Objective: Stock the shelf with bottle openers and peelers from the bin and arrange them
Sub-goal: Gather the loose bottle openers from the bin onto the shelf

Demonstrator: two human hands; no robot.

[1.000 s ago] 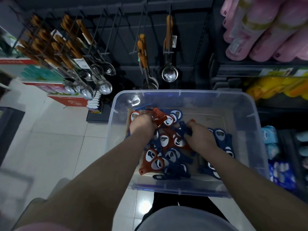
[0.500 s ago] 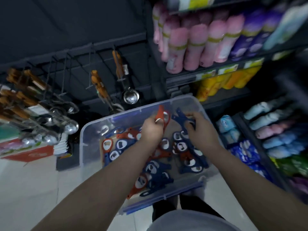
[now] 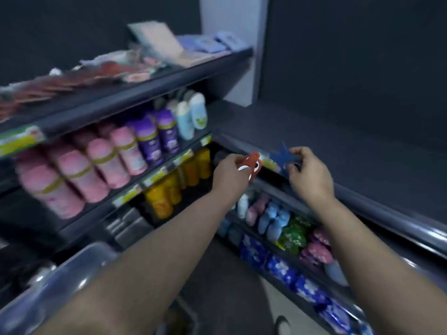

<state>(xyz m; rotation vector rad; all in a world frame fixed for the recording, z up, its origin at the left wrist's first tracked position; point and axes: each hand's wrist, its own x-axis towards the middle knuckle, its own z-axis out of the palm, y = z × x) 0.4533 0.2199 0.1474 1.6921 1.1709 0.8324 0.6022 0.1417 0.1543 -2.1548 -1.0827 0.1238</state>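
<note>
My left hand [image 3: 231,176] grips a red bottle opener [image 3: 251,165] with a white oval window, held up in front of the shelf corner. My right hand [image 3: 310,174] pinches a dark blue opener [image 3: 284,155] just above the front lip of a dark bare shelf [image 3: 350,151] on the right. Both hands are raised side by side, a short gap between them. The clear plastic bin's rim [image 3: 60,274] shows at the lower left, blurred, under my left forearm; what lies inside it is hidden.
To the left stand shelves of pink and purple bottles [image 3: 96,160] and yellow bottles [image 3: 169,189]. Below the bare shelf lie blue, green and pink packets [image 3: 285,228]. Flat packs [image 3: 157,42] sit on the top shelf. A shoe [image 3: 281,325] shows on the floor.
Both hands rose out of the bin, each carrying an opener, and swung right toward the dark shelf. The view turned from the hanging ladles to the bottle shelves.
</note>
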